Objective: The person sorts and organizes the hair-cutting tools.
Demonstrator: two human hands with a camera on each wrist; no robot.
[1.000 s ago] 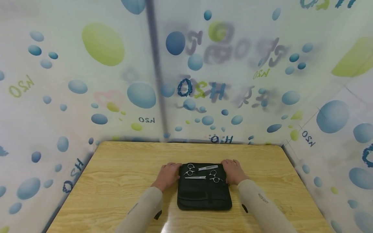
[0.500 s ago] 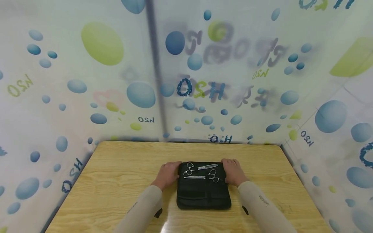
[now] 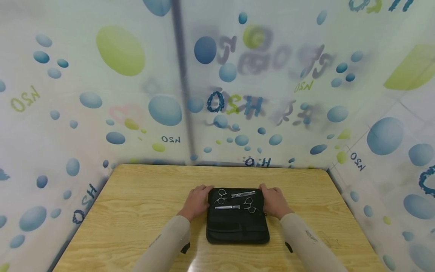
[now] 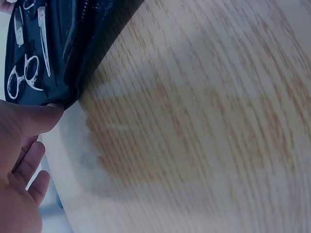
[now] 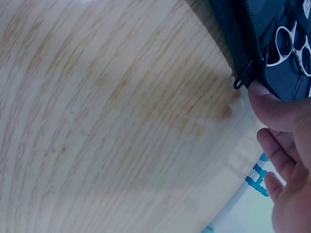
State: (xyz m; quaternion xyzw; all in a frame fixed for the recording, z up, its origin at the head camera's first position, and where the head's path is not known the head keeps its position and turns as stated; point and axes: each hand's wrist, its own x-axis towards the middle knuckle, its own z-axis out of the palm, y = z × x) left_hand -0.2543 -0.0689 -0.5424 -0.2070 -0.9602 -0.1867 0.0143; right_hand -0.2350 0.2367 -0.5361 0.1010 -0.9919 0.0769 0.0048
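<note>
A black zip case [image 3: 224,219] lies face up on the table, with a pocket across its near half. Two pairs of silver scissors are fixed in its far half: thinning scissors [image 3: 243,194], their finger rings at the left, and plain-bladed scissors [image 3: 227,207], their rings at the right. My left hand [image 3: 196,202] grips the case's far left side, thumb on the zipped edge in the left wrist view. On the opposite side, my right hand [image 3: 273,202] holds the far right corner, its thumb [image 5: 265,99] beside the zip pull [image 5: 243,76]. The case partly hides the fingertips of both hands.
The wooden table [image 3: 146,211] extends around the case on every side. Behind its far edge and at both sides hang white sheets [image 3: 217,151] printed with blue and green ovals and lettering.
Both hands have shifted slightly toward the far edge of the case, keeping hold of its sides. The case has crept a little the same way, its scissors unmoved within it.
</note>
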